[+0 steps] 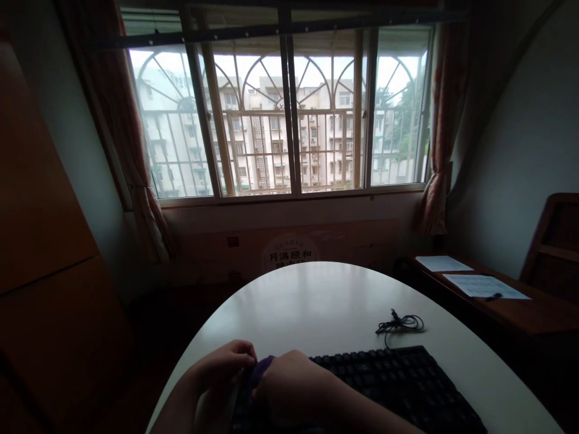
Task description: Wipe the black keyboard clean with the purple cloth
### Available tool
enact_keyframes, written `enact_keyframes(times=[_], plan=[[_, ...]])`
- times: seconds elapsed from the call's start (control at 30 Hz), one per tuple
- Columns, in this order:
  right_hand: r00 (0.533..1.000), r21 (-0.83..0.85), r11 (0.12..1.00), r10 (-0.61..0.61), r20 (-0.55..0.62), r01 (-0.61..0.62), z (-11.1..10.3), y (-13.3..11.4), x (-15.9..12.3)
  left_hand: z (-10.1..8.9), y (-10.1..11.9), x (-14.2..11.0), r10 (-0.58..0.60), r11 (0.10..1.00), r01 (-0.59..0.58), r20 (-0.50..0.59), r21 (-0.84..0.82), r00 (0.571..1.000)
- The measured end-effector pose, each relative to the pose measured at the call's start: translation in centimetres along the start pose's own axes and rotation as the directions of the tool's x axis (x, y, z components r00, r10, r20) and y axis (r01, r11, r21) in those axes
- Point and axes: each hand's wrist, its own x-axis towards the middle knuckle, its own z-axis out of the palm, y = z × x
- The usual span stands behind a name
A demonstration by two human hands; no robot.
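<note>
A black keyboard (398,383) lies on the white round-edged table (312,301), its near edge cut off by the frame. Over its left part is my right hand (289,383), closed, with a soft-looking purple piece (263,367) showing at its fingers. Whether that piece is cloth or gel I cannot tell. My left hand (228,360) is at the keyboard's left end, fingers curled and their tips close to the purple piece. What they pinch is hidden in the dimness. A bundled black cable (402,323) sits behind the keyboard and runs to its back edge.
To the right stands a brown wooden table (543,313) with two sheets of paper (484,286) and a small dark object (494,296) on it. A wooden chair (549,241) is beyond. Barred windows with curtains (438,150) face me; a wooden cabinet (40,241) rises at left.
</note>
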Motion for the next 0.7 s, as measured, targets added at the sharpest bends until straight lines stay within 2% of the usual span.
enact_keyframes(times=[0.1, 0.27, 0.4, 0.53, 0.7], plan=[[1.000, -0.009, 1.000, 0.024, 0.020, -0.023, 0.0, 0.0, 0.1, -0.3, -0.5, 0.4, -0.009, 1.000, 0.009, 0.009, -0.008, 1.000], [0.999, 0.013, 0.999, 0.036, -0.019, -0.035, 0.5, -0.3, 0.5, -0.6, -1.2, 1.1, -0.001, 1.000, 0.001, 0.019, 0.012, 1.000], [0.998, 0.028, 0.999, 0.022, -0.056, -0.020, 1.1, -0.2, 0.6, -0.4, -1.1, 0.9, 0.013, 1.000, -0.013, 0.019, 0.022, 1.000], [0.999, 0.011, 0.999, 0.048, -0.018, -0.048, 1.0, -0.5, 0.6, -0.4, -0.7, 0.8, -0.007, 1.000, 0.006, 0.026, 0.025, 1.000], [0.997, 0.086, 0.995, 0.063, -0.047, -0.059, 0.9, -0.3, 0.2, -0.3, -0.3, 0.5, -0.012, 0.999, 0.010, 0.062, 0.036, 0.998]])
